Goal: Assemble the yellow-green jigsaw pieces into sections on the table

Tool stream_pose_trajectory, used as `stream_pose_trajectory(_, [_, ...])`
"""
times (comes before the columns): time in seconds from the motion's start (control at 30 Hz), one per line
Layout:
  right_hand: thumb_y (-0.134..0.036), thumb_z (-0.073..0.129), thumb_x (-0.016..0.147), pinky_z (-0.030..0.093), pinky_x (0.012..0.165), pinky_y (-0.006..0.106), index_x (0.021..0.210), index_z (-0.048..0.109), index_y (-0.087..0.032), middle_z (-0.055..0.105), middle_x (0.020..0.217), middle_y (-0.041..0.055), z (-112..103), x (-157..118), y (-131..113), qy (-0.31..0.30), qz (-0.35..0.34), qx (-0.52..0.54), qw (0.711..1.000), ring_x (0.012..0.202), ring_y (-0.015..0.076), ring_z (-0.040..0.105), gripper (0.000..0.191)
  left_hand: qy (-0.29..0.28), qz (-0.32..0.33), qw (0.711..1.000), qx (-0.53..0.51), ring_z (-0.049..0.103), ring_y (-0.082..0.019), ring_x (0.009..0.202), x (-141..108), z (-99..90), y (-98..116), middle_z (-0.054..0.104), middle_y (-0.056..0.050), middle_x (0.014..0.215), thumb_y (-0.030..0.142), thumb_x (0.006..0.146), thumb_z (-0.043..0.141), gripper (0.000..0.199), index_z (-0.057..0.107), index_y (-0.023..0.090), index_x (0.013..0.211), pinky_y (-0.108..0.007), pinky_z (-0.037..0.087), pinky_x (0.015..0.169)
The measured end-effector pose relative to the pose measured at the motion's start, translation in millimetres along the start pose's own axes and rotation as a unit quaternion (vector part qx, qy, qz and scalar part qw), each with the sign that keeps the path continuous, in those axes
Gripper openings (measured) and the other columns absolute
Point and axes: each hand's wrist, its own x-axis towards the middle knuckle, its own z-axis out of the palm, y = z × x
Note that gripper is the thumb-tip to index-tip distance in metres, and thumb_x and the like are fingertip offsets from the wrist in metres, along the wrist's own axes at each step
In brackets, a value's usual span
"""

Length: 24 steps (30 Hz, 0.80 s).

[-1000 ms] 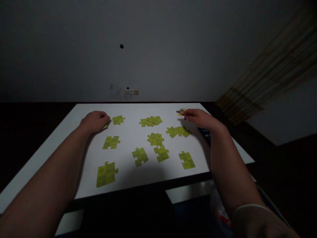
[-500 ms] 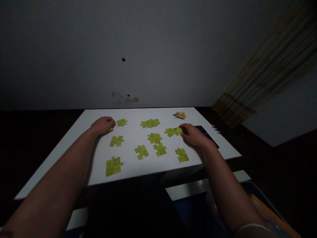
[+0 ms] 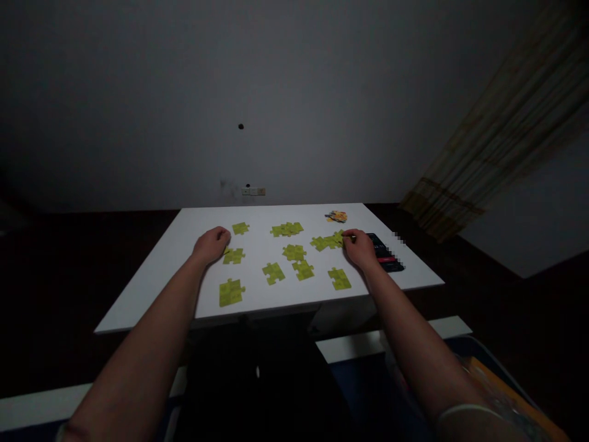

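Several green puzzle pieces (image 3: 232,292) lie flat across the middle of the frame on a white worktop (image 3: 161,264), some apart, some overlapping, probably spread so their outlines show. Left hand (image 3: 211,244): fingers curled nearly closed beside a piece, perhaps pinching its edge; cannot tell. Right hand (image 3: 361,248): fingertips almost together at a green cluster (image 3: 327,240), grip unclear. Colourful pile (image 3: 337,217) beyond, seemingly kept separate; dark phone (image 3: 391,265) beside the right hand.

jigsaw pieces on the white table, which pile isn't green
The orange, multicoloured pile of flat jigsaw pieces, near the table's far right corner, beyond the right hand; the other piles are yellow-green.
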Motion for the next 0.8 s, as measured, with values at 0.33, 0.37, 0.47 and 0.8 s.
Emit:
stream_pose_trajectory(0.33, [-0.028,0.074,0.094,0.056,0.108,0.050,0.095,0.077,-0.028,0.085,0.109,0.0126,7.1,0.8,1.2,-0.070,-0.023,-0.044,0.996,0.108,0.0344,0.074,0.003,0.040,0.052,0.991,-0.116,0.071,-0.027,0.092,-8.1,7.4,-12.4,0.078,-0.004,0.092,0.036,0.083,0.069,0.023,0.078,0.026,0.102,-0.038,0.054,0.086])
stream_pose_trajectory(0.37, [-0.028,0.073,0.095,0.056,0.110,0.050,0.096,0.078,-0.028,0.085,0.110,0.0128,8.1,1.2,2.6,-0.069,-0.018,-0.052,0.996,0.109,0.0345,0.074,0.004,0.040,0.056,0.989,-0.128,0.070,-0.027,0.089,-7.1,7.9,-13.9,0.077,-0.004,0.089,0.035,0.080,0.070,0.022,0.078,0.025,0.099,-0.038,0.053,0.084])
stream_pose_trajectory(0.47, [-0.026,0.067,0.099,0.055,0.115,0.051,0.097,0.077,-0.026,0.083,0.108,0.0128,11.9,2.9,5.9,-0.057,0.000,-0.069,0.996,0.110,0.0348,0.074,0.010,0.048,0.063,0.987,-0.139,0.067,-0.026,0.085,-3.8,10.3,-18.4,0.076,-0.004,0.087,0.034,0.076,0.072,0.022,0.078,0.025,0.095,-0.039,0.052,0.083])
stream_pose_trajectory(0.8, [-0.023,0.053,0.102,0.056,0.119,0.053,0.105,0.074,-0.025,0.078,0.117,0.0160,13.0,4.4,11.7,-0.002,0.023,-0.047,0.999,0.121,0.0361,0.072,0.021,0.093,0.082,0.978,-0.167,0.067,-0.027,0.082,3.1,16.5,-32.7,0.075,-0.003,0.085,0.035,0.076,0.076,0.024,0.081,0.025,0.097,-0.041,0.052,0.083])
